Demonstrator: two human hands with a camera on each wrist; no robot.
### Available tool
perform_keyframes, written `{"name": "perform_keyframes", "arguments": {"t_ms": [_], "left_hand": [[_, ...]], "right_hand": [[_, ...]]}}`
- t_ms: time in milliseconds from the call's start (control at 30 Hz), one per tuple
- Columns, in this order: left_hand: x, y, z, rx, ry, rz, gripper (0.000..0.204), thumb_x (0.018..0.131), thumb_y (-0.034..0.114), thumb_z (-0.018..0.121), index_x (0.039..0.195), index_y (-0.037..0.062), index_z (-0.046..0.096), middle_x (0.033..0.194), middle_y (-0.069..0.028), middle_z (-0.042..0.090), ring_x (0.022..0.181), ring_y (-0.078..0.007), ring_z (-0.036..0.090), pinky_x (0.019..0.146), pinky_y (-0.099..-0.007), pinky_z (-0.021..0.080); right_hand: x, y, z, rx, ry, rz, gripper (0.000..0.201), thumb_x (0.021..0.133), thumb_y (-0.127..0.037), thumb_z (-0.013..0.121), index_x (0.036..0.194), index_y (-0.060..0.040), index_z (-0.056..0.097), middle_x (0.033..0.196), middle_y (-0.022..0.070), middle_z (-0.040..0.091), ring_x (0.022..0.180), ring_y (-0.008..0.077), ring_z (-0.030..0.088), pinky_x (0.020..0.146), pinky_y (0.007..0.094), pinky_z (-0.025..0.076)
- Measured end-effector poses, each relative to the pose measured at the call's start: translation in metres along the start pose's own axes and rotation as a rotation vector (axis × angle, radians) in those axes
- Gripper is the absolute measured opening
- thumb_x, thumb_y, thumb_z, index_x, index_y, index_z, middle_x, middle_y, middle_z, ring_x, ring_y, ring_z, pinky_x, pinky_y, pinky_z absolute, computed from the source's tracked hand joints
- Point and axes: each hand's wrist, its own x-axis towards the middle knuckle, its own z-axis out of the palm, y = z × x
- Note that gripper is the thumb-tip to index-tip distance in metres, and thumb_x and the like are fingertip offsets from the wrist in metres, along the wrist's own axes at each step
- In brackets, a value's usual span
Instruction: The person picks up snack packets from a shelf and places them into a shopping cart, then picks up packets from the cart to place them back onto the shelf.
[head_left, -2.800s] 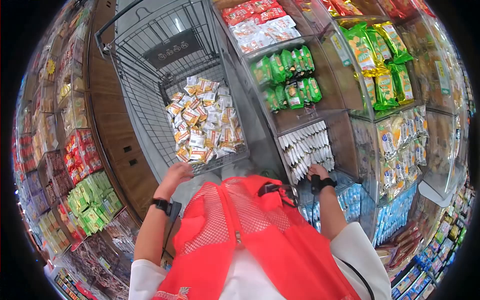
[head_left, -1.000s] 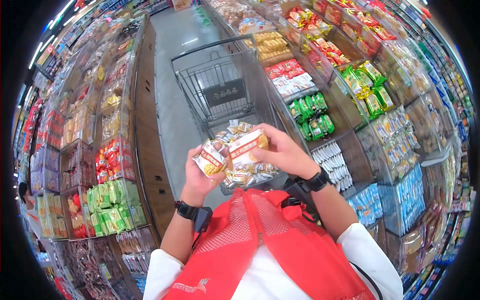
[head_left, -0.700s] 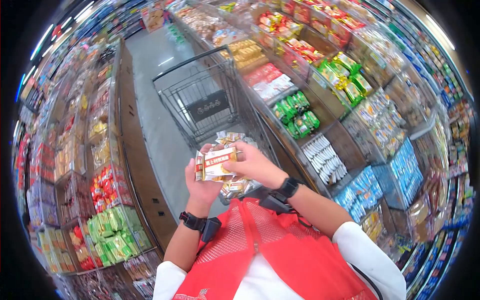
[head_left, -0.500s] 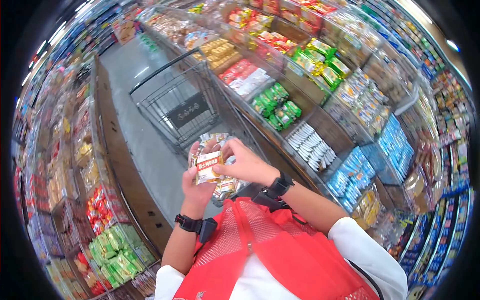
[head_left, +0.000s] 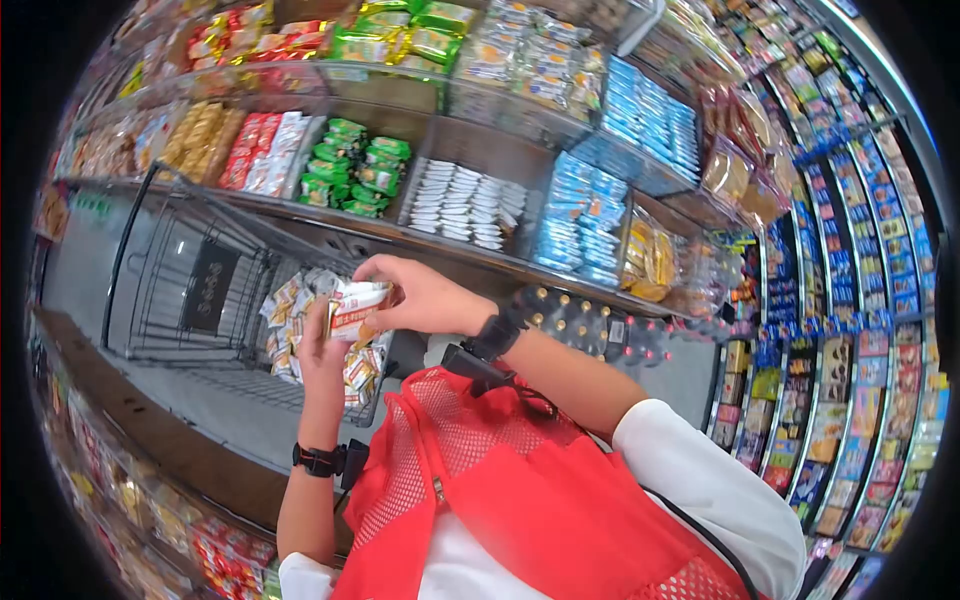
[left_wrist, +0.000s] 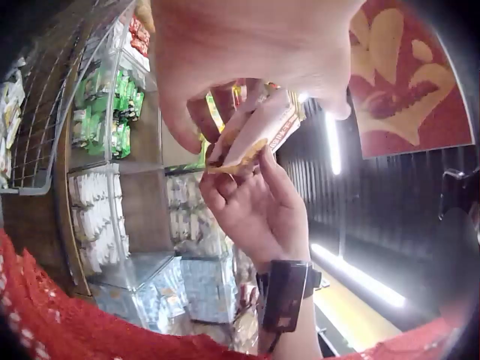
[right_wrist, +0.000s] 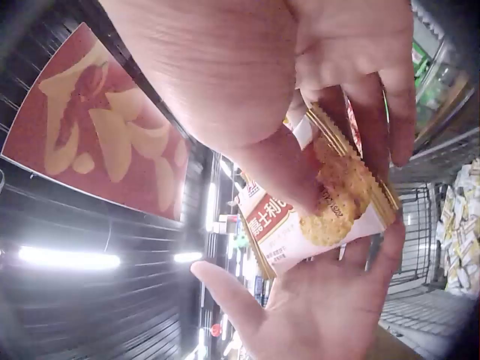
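In the head view both hands meet over the cart. The right hand (head_left: pixel 430 295) pinches a small white, red and gold snack packet (head_left: pixel 352 308) between thumb and fingers. Beside it, the left hand (head_left: pixel 322 350) holds the packet from the other side. From the right wrist view, the right thumb lies across the printed biscuits on the packet (right_wrist: pixel 337 202); the left hand (right_wrist: pixel 315 307) is under it, thumb stretched away, its fingertips partly hidden. Another wrapper seems to lie against this packet (left_wrist: pixel 251 139) in the left wrist view. Similar packets (head_left: pixel 285 310) are heaped in the cart.
The wire cart (head_left: pixel 175 355) stands at the left, alongside the shelf. Bins hold green packets (head_left: pixel 345 165), white packets (head_left: pixel 465 205) and blue packets (head_left: pixel 580 220). Dark-bottled drinks (head_left: pixel 570 320) stand below the bins. Tall stocked racks (head_left: pixel 850 400) are at the right.
The head view has swung toward the right-hand shelves, so the cart now lies farther left. Earlier the right hand was at the white packets' bin; since then both hands have come together, holding packets.
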Motion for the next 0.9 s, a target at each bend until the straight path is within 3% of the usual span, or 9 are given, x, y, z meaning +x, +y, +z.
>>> {"name": "perform_keyframes", "arguments": {"t_ms": [67,167,300,400,567,600,733,800,900], "left_hand": [[0.014,-0.020,0.010,-0.214,-0.051,-0.074,0.053,0.088,-0.001,0.071,0.137,-0.0001,0.051,0.125,-0.0077,0.059,0.114,-0.0162,0.059,0.094,-0.0294,0.050],[0.029,-0.036,0.024,-0.137,-0.168,-0.070,0.052,0.088,-0.003,0.071,0.136,-0.0006,0.052,0.121,-0.0068,0.060,0.111,-0.0158,0.061,0.095,-0.0290,0.050],[0.060,-0.041,0.056,-0.006,-0.341,-0.089,0.052,0.086,-0.001,0.074,0.133,-0.0014,0.053,0.120,-0.0079,0.061,0.108,-0.0139,0.060,0.091,-0.0281,0.051],[0.089,-0.039,0.089,-0.005,-0.495,-0.143,0.048,0.089,0.003,0.072,0.132,-0.0005,0.053,0.119,-0.0078,0.062,0.105,-0.0144,0.061,0.091,-0.0284,0.051],[0.177,-0.072,0.145,-0.041,-0.399,-0.237,0.038,0.102,0.025,0.057,0.131,0.0010,0.054,0.117,-0.0115,0.065,0.108,-0.0191,0.063,0.093,-0.0323,0.049],[0.199,-0.079,0.160,-0.134,-0.389,-0.301,0.045,0.103,0.036,0.052,0.131,0.0007,0.054,0.117,-0.0136,0.065,0.109,-0.0216,0.064,0.092,-0.0325,0.049],[0.267,-0.144,0.251,-0.459,-0.504,-0.738,0.044,0.102,0.037,0.051,0.127,0.0010,0.055,0.116,-0.0140,0.066,0.109,-0.0247,0.065,0.092,-0.0348,0.050],[0.279,-0.179,0.300,-0.426,-0.465,-1.035,0.040,0.101,0.035,0.052,0.125,0.0024,0.055,0.114,-0.0132,0.066,0.110,-0.0256,0.065,0.092,-0.0364,0.051],[0.291,-0.269,0.358,-0.468,-0.422,-1.133,0.033,0.102,0.031,0.052,0.116,0.0015,0.055,0.111,-0.0148,0.064,0.101,-0.0266,0.067,0.087,-0.0373,0.054]], "right_hand": [[-0.009,0.014,-0.007,0.051,0.031,-0.039,0.046,0.084,-0.017,0.078,0.121,0.0008,0.057,0.112,0.0118,0.068,0.094,0.0152,0.066,0.084,0.0320,0.055],[-0.019,0.026,-0.017,-0.061,0.087,0.071,0.046,0.085,-0.018,0.078,0.122,0.0009,0.059,0.112,0.0135,0.068,0.094,0.0181,0.067,0.085,0.0334,0.055],[-0.025,0.038,-0.053,-0.402,0.093,0.131,0.048,0.081,-0.033,0.079,0.115,-0.0032,0.063,0.101,0.0212,0.070,0.094,0.0369,0.069,0.081,0.0417,0.053],[-0.031,0.059,-0.084,-0.450,0.112,0.128,0.045,0.080,-0.034,0.078,0.110,-0.0034,0.066,0.098,0.0207,0.070,0.094,0.0369,0.069,0.079,0.0420,0.053],[-0.072,0.102,-0.170,-0.461,0.676,0.509,0.050,0.081,-0.029,0.077,0.118,0.0031,0.063,0.107,0.0231,0.069,0.097,0.0377,0.068,0.084,0.0389,0.053],[-0.072,0.114,-0.181,-0.365,0.804,0.458,0.050,0.083,-0.024,0.077,0.121,0.0034,0.061,0.110,0.0235,0.069,0.099,0.0361,0.068,0.086,0.0379,0.053],[-0.058,0.122,-0.228,-0.527,1.008,0.473,0.044,0.081,-0.018,0.077,0.118,-0.0002,0.062,0.107,0.0222,0.069,0.098,0.0395,0.067,0.085,0.0425,0.053],[-0.049,0.110,-0.246,-0.443,1.037,0.519,0.043,0.081,-0.018,0.076,0.118,-0.0013,0.062,0.104,0.0224,0.068,0.097,0.0407,0.066,0.084,0.0424,0.053],[-0.041,0.116,-0.262,-0.609,0.955,0.556,0.039,0.079,-0.015,0.074,0.114,-0.0057,0.061,0.094,0.0206,0.067,0.092,0.0404,0.064,0.079,0.0446,0.052]]}}
